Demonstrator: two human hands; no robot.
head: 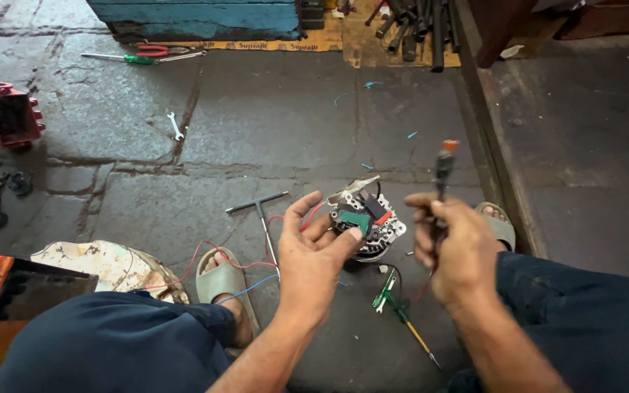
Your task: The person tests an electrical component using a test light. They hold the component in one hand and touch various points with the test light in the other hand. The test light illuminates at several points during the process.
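Note:
A round metal alternator with green, red and black parts on its back stands on the stone floor between my feet. My left hand rests against its left side, thumb on the green part, fingers spread. My right hand is closed around a thin dark tool with an orange-red tip, held upright just right of the alternator. Red and blue wires trail from the alternator across the floor to the left.
A T-handle wrench lies left of the alternator, a green-handled screwdriver below it. A small spanner, red-handled pliers, a red metal part and a blue box lie farther off. A raised ledge runs on the right.

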